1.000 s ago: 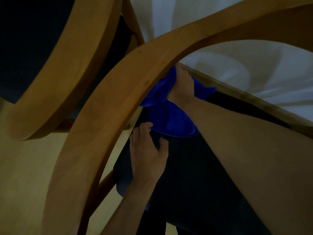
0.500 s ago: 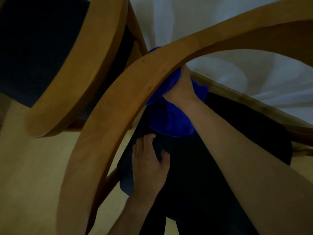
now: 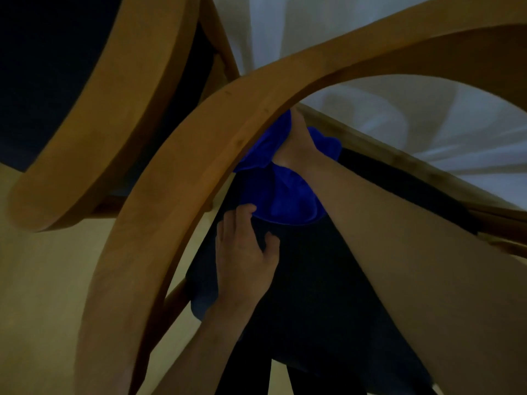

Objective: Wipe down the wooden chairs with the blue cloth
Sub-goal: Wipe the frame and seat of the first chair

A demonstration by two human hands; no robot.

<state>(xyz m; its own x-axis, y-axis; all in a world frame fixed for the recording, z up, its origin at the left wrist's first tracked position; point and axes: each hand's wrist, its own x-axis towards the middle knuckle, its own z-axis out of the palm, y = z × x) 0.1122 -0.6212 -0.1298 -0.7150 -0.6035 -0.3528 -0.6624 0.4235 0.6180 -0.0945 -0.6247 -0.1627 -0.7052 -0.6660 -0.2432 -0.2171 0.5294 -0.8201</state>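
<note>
A second wooden chair (image 3: 108,115) stands at the far left, its curved back rail beside the one being cleaned. The near chair's back rail (image 3: 176,195) is a long bent band whose long axis climbs from the lower left and arcs over to the upper right. The left hand (image 3: 245,255) rests on the dark seat (image 3: 328,295) near its left edge, fingers spread and fairly straight, holding nothing. Just above it the blue cloth (image 3: 288,195) is bunched against the inner face of the rail, its loose end hanging down toward the seat. The right hand (image 3: 299,146) grips the cloth, though its fingers are hidden, probably curled behind the rail. To wipe well, I judge the cloth should follow the curve along the rail's length with steady pressure, while the left hand steadies the chair.
</note>
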